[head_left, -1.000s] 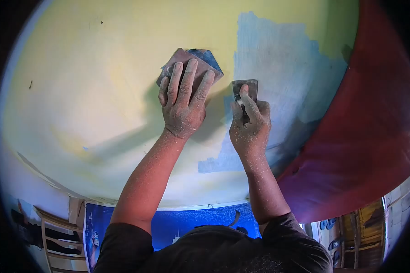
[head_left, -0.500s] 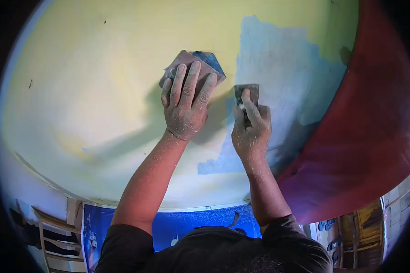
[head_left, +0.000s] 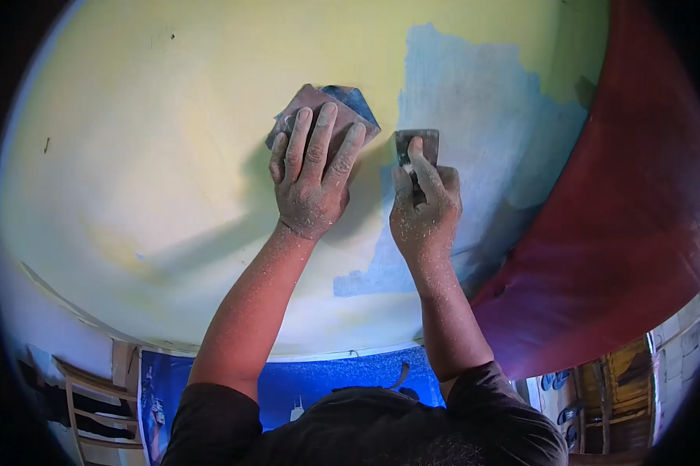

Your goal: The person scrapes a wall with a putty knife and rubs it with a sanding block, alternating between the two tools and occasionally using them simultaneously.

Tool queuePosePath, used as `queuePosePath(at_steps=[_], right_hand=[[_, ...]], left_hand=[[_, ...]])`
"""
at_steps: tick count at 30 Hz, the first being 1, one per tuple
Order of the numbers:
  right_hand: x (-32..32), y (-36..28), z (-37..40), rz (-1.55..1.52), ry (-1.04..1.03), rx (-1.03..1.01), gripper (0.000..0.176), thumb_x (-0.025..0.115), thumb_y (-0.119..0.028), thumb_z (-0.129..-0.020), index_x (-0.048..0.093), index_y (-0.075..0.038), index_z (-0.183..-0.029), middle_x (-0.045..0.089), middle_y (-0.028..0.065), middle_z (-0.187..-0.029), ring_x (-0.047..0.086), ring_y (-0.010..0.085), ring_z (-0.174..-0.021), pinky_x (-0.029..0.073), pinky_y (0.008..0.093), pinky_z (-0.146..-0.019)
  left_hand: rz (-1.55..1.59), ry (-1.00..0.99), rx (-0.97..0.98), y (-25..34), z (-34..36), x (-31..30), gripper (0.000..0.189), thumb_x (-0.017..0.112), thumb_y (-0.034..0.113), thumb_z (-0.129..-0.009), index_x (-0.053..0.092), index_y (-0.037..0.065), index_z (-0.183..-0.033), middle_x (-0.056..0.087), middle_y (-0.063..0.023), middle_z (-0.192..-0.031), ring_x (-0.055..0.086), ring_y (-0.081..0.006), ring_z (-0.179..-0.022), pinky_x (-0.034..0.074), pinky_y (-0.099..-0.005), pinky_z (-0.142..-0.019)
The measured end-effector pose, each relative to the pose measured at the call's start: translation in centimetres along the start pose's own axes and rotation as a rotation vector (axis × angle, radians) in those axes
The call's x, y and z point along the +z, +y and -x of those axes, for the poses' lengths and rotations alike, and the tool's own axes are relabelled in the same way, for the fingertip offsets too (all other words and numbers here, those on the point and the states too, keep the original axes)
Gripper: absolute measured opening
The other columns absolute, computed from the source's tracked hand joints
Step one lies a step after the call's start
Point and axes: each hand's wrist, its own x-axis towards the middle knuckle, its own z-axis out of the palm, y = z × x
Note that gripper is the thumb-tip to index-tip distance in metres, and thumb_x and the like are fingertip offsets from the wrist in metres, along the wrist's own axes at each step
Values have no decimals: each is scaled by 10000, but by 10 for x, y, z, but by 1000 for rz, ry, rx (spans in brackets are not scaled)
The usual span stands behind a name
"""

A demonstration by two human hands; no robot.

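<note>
My left hand point(head_left: 311, 194) presses a folded brown sheet of sandpaper point(head_left: 347, 118) against the pale yellow wall point(head_left: 171, 101), its fingers spread across the sheet. A dark blue corner of the sheet sticks out at the upper right. In my right hand point(head_left: 431, 213) is a small dark scraper point(head_left: 429, 144) with a wide, flat blade, its handle mostly hidden in the grip. The index finger lies along the blade, which overlaps the left edge of a light blue patch point(head_left: 470, 85) on the wall. Pale dust covers both hands and forearms.
A dark red surface point(head_left: 629, 202) borders the wall on the right. Below the wall is a bright blue panel point(head_left: 280, 404). A wooden rack-like frame point(head_left: 93, 380) stands at lower left, and several sandals point(head_left: 571, 412) lie at lower right.
The scraper and my right hand have moved slightly up the wall. My left hand remains on the sandpaper, with only a slight shift left in the view.
</note>
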Motion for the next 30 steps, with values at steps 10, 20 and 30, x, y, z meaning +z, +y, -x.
queuePosePath(at_steps=[10, 20, 30], right_hand=[[0, -6, -5, 3, -6, -19, 496, 773, -53, -994, 708, -89, -1485, 715, 199, -1024, 671, 350, -915, 582, 446, -826], [2, -15, -16, -14, 12, -5, 466, 746, -32, -998, 722, -73, -1462, 703, 217, -1016, 683, 367, -928, 578, 442, -832], [3, -16, -25, -9, 15, -3, 474, 730, -28, -1007, 717, -86, -1477, 707, 224, -1026, 685, 365, -926, 580, 437, -829]], left_hand=[[0, -9, 2, 1, -2, -3, 456, 643, 107, -1005, 768, 250, -1419, 610, -111, -1623, 494, -357, -1540, 321, -555, -1266], [14, -25, 1, 0, 1, -2, 503, 686, 104, -960, 756, 256, -1434, 582, -108, -1650, 484, -358, -1548, 313, -564, -1269], [22, -33, 2, 0, 0, 2, 567, 694, 63, -927, 743, 262, -1456, 570, -110, -1664, 477, -363, -1557, 309, -571, -1269]])
